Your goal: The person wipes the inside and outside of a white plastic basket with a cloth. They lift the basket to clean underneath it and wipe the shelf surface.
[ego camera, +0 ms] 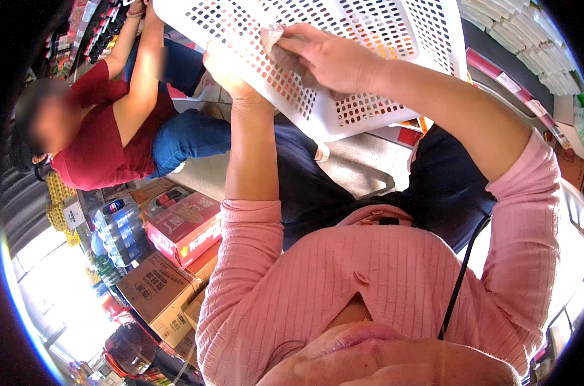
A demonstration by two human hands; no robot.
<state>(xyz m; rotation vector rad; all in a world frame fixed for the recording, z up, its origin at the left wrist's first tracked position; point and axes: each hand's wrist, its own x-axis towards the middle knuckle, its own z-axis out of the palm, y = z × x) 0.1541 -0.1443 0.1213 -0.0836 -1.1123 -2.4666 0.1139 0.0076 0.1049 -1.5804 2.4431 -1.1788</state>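
A white perforated plastic basket (330, 126) is held up before me, tilted, its top cut off by the picture's edge. My left hand (226, 72) grips the basket's left edge, with the fingers partly hidden behind it. A crumpled grey-brown cloth (292, 60) is bunched under the fingers of my right hand (330, 60). The cloth lies against the basket's perforated surface.
A co-worker in a dark red shirt (108, 140) crouches or sits at the left, arms reaching towards shelves. Cardboard boxes (159, 287), a red carton (186, 222) and packed bottles (120, 231) stand lower left. Shelves with white packets (528, 34) curve along the right.
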